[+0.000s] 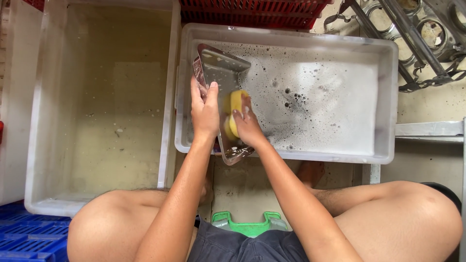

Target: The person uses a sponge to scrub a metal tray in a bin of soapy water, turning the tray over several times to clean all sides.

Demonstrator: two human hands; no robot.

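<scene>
A shiny metal tray [219,65] leans tilted over the near left corner of a white plastic tub [388,97] filled with soapy, foamy water. My left hand [204,114] grips the tray's left edge, thumb on its face. My right hand [247,126] presses a yellow sponge [236,103] against the tray's inner surface. The tray's lower end [235,155] sticks out over the tub's near rim.
A second white tub [170,97] with clear shallow water stands to the left. Red crates [252,12] lie behind, a metal rack with round holders [422,34] at top right, blue crates [29,233] at bottom left. My bare knees and a green stool [245,224] fill the foreground.
</scene>
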